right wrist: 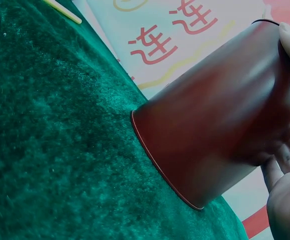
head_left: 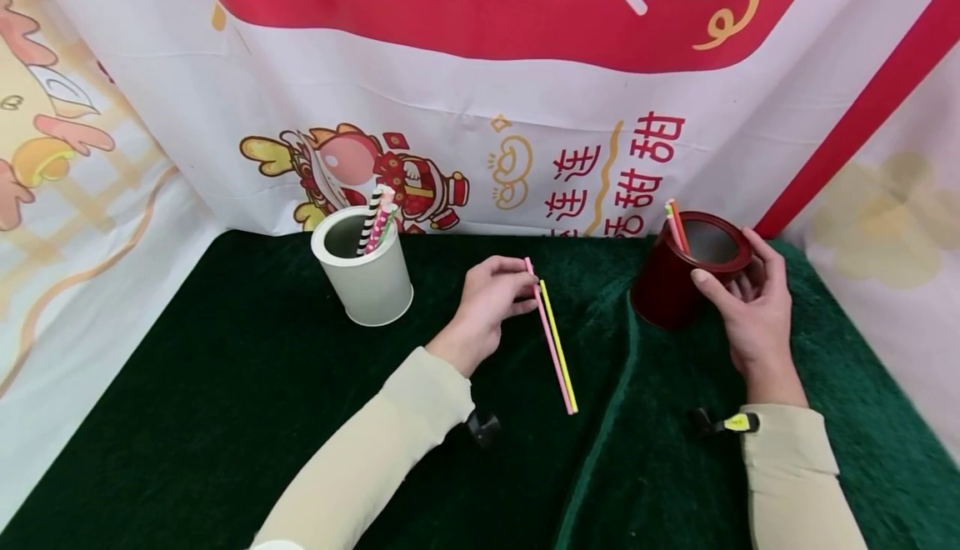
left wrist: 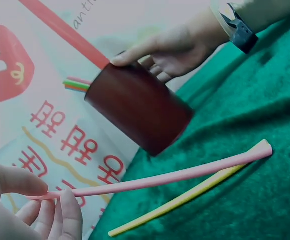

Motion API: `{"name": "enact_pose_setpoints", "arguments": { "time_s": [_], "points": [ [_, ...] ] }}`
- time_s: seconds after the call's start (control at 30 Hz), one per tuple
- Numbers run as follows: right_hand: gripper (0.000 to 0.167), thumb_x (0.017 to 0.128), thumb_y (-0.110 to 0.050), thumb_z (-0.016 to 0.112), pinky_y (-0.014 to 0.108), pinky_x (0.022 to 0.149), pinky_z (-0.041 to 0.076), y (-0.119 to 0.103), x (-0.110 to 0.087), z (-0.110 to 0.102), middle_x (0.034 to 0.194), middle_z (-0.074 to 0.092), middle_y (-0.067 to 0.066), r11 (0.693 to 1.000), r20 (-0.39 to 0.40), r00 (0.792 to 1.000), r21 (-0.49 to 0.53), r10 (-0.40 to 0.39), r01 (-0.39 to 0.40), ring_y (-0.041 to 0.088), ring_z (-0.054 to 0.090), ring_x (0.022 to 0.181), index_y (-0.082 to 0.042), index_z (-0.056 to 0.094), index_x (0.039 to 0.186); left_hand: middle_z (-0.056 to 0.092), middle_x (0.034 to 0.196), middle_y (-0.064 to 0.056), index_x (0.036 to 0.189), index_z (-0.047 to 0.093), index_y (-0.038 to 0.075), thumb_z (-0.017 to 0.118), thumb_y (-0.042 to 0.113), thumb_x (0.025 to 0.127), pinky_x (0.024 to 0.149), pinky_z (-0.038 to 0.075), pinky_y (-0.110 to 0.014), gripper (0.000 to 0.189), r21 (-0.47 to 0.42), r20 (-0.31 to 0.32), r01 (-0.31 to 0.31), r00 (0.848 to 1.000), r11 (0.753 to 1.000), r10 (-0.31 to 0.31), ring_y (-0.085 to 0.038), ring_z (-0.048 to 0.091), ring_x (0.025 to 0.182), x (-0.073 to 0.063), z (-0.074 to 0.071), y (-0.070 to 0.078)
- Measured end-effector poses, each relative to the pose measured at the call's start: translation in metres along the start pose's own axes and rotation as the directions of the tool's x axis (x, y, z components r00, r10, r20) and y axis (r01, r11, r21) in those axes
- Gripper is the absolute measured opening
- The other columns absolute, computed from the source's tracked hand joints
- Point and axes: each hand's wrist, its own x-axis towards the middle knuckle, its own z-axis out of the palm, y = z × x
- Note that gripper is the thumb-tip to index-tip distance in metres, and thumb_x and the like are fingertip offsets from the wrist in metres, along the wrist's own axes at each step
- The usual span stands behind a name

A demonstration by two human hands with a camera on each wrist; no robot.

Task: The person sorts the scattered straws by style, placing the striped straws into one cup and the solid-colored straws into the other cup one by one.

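Note:
My left hand pinches a pink straw near its far end, between thumb and fingers. A yellow straw lies alongside on the green cloth, its near end crossing under the pink one in the left wrist view. On the right, my right hand grips a dark red cylindrical holder from its right side, thumb at the rim. Straws, among them orange and green ones, lean out of that holder. In the right wrist view the holder's bottom edge is close against the cloth.
A white cylindrical holder stands at the back left with several patterned straws in it. Dark green velvet cloth covers the table, with a raised fold right of the middle. A printed curtain hangs behind.

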Motion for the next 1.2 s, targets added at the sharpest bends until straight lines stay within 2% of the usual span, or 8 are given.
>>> {"name": "enact_pose_setpoints", "arguments": {
  "time_s": [0.17,0.33,0.53,0.73,0.93,1.2],
  "points": [
    [0.086,0.092,-0.007,0.085,0.019,0.123,0.039,0.001,0.0,0.0,0.167,0.043,-0.002,1.0,0.008,1.0,0.016,-0.01,0.01,0.019,0.04,0.151,-0.031,0.041,0.163,0.071,0.107,-0.009,0.126,0.066,0.003,0.069,0.003,0.102,0.081,0.066,-0.029,0.024,-0.023,0.024,-0.033,0.999,0.999,0.033,-0.019,0.072,0.091,-0.006,0.003,0.011],
    [0.086,0.092,-0.006,0.084,0.018,0.122,0.038,0.002,-0.001,-0.001,0.166,0.044,-0.002,1.0,0.01,1.0,0.016,-0.019,0.019,0.019,0.041,0.15,-0.032,0.042,0.162,0.071,0.109,-0.01,0.126,0.066,0.004,0.069,0.006,0.104,0.087,0.066,-0.031,0.022,-0.029,0.046,-0.052,0.998,0.998,0.053,-0.019,0.072,0.092,-0.012,0.007,0.022],
    [0.086,0.092,-0.006,0.085,0.018,0.123,0.038,0.002,-0.001,-0.001,0.165,0.044,-0.001,0.999,0.013,1.0,0.016,-0.027,0.027,0.02,0.041,0.15,-0.032,0.042,0.162,0.074,0.112,-0.007,0.123,0.067,0.009,0.07,0.009,0.104,0.087,0.066,-0.032,0.019,-0.056,0.035,-0.101,0.994,0.993,0.103,-0.016,0.074,0.092,-0.019,0.013,0.035],
    [0.086,0.092,-0.006,0.085,0.017,0.122,0.039,0.002,-0.001,0.0,0.165,0.044,-0.001,1.0,0.017,1.0,0.017,-0.024,0.024,0.02,0.042,0.149,-0.033,0.042,0.162,0.073,0.11,-0.007,0.12,0.067,0.008,0.071,0.008,0.104,0.087,0.066,-0.033,0.018,-0.122,0.026,-0.175,0.983,0.977,0.179,-0.015,0.075,0.092,-0.025,0.02,0.045],
    [0.086,0.092,-0.005,0.084,0.017,0.121,0.04,0.002,-0.002,0.0,0.165,0.044,-0.001,1.0,0.016,1.0,0.016,-0.023,0.022,0.02,0.042,0.149,-0.032,0.042,0.162,0.069,0.112,-0.008,0.12,0.066,0.005,0.07,0.007,0.104,0.088,0.066,-0.034,0.017,-0.173,0.031,-0.262,0.962,0.949,0.271,-0.015,0.074,0.094,-0.034,0.028,0.054],
    [0.085,0.092,-0.005,0.084,0.018,0.122,0.04,0.002,-0.002,0.001,0.163,0.045,-0.001,1.0,0.011,1.0,0.002,-0.024,0.024,0.019,0.043,0.148,-0.033,0.042,0.161,0.068,0.108,-0.006,0.12,0.063,0.002,0.07,0.002,0.103,0.089,0.065,-0.033,0.018,-0.252,0.012,-0.388,0.915,0.887,0.404,-0.016,0.074,0.093,-0.048,0.039,0.068]
  ]
}}
